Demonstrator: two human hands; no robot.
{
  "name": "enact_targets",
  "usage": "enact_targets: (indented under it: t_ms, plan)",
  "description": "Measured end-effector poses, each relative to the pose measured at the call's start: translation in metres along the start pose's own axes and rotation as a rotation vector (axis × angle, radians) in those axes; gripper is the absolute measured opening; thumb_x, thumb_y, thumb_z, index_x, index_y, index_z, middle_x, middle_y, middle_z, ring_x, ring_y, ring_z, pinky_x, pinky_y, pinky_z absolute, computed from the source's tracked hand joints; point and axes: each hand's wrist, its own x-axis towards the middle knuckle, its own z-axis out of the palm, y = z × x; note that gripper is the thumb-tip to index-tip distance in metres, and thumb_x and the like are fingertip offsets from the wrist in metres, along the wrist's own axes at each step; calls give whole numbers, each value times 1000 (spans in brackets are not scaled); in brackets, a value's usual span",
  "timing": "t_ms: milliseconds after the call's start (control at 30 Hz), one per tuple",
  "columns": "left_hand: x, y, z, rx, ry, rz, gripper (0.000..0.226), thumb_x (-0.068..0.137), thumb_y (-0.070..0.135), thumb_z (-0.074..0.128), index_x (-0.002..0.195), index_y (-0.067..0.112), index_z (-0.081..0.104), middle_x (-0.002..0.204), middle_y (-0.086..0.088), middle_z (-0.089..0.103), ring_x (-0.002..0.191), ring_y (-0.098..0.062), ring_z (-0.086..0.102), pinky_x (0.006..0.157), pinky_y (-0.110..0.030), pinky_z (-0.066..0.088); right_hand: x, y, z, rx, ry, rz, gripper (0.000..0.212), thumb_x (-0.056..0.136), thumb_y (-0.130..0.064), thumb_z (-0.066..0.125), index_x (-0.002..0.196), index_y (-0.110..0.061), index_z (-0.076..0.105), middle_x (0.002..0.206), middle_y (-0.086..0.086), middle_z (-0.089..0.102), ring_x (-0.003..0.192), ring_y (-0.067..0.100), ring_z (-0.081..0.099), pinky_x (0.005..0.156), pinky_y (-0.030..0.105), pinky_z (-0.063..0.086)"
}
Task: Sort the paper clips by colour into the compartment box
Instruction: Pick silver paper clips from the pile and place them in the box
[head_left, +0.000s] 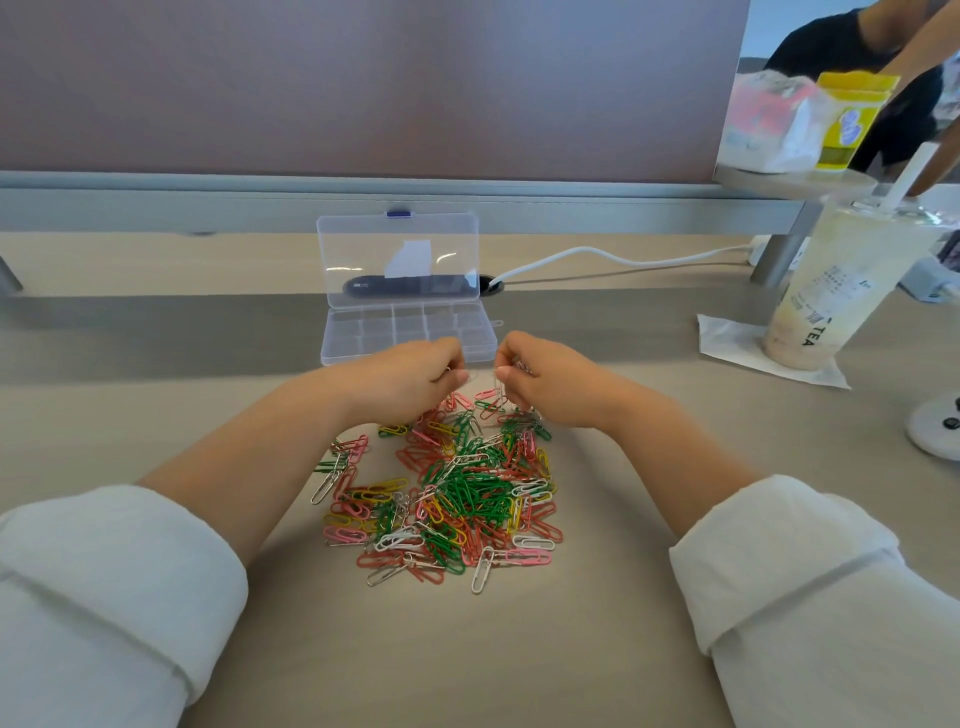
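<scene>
Nearest, at both near corners: rolled-up white sleeves (119, 561). Just past those, mid-table on the pale wooden desk (623, 649), a messy heap of green, red, pink, yellow, white and silver wire paper clips (457, 493). Over the heap's far edge, left hand (410, 382) and right hand (550, 384) close together, fingers curled, pinching a few thin silver clips (500, 388). Right behind them, a clear plastic compartment box (363, 338), lid flipped up. Far right, a milky tea cup (841, 280) with a straw, parked on a white napkin (727, 338).

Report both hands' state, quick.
Left hand: fingers curled, pinching a silver clip.
Right hand: fingers curled, pinching pale clips.
</scene>
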Motion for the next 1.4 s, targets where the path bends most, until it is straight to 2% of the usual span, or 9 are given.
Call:
enact_targets:
  t_ms: [100, 333, 533, 633, 800, 933, 1000, 1133, 1400]
  plan:
    - [-2, 0, -1, -68, 18, 13, 13, 100, 25, 32, 93, 17, 39, 76, 6, 52, 68, -12, 46, 56, -21, 35, -1, -2, -1, 80, 8, -34, 14, 99, -15, 38, 99, -20, 51, 63, -6, 50, 59, 6, 46, 61, 18, 39]
    - [-3, -3, -2, -100, 104, 27, 10, 99, 21, 37, 89, 19, 41, 76, 13, 57, 69, -6, 49, 56, -18, 33, 1, 3, -3, 47, 43, -43, 18, 99, -17, 39, 88, -18, 53, 63, -9, 53, 56, 2, 44, 52, 5, 37]
    - [-1, -2, -3, -97, 52, 9, 28, 100, 15, 30, 115, 24, 52, 75, 9, 55, 64, -1, 46, 55, -17, 33, 3, 4, -1, 37, 24, -43, 19, 99, -17, 36, 89, -17, 52, 67, -9, 53, 63, 2, 46, 60, 15, 36]
    - [0, -2, -2, -141, 48, -25, 25, 100, 17, 30, 102, 19, 55, 74, 6, 50, 66, -5, 45, 56, -19, 33, 2, 4, -1, 106, 47, -60, 20, 99, -16, 38, 85, -18, 52, 65, -9, 54, 53, 0, 46, 51, 11, 35]
    - [-2, 2, -1, -191, 74, -32, 37, 100, 34, 29, 67, 21, 39, 66, 3, 40, 60, -11, 37, 56, -25, 31, 3, 2, -1, 281, 77, -94, 27, 98, -13, 40, 76, -24, 50, 60, -7, 54, 40, 2, 36, 45, 12, 32]
    - [-4, 5, -3, -232, 86, -43, 39, 97, 38, 39, 65, 17, 48, 63, -1, 43, 59, -13, 40, 59, -27, 32, 2, 1, -1, 326, 70, -96, 25, 98, -13, 39, 78, -22, 51, 60, -6, 54, 42, 3, 34, 46, 15, 31]
    - [-5, 4, -4, -333, 62, -40, 24, 92, 37, 51, 81, 19, 64, 77, 2, 58, 73, -10, 51, 68, -26, 38, 1, 1, -2, 353, 70, -95, 26, 98, -12, 39, 78, -22, 52, 59, -5, 53, 43, 5, 33, 45, 15, 31]
    - [-8, 5, -3, -535, -25, -17, 16, 89, 29, 57, 98, 22, 69, 50, 12, 41, 43, -2, 35, 49, -18, 29, 0, 1, -2, 384, 69, -105, 26, 98, -12, 38, 79, -21, 52, 59, -5, 54, 40, 1, 33, 43, 13, 30]
    - [-7, 0, -4, -569, -61, -41, 13, 87, 28, 60, 84, 18, 68, 44, 13, 37, 42, -5, 30, 45, -17, 26, 1, 2, -2, 440, 67, -106, 28, 100, -12, 36, 78, -21, 51, 59, -3, 45, 38, 0, 32, 42, 12, 28]
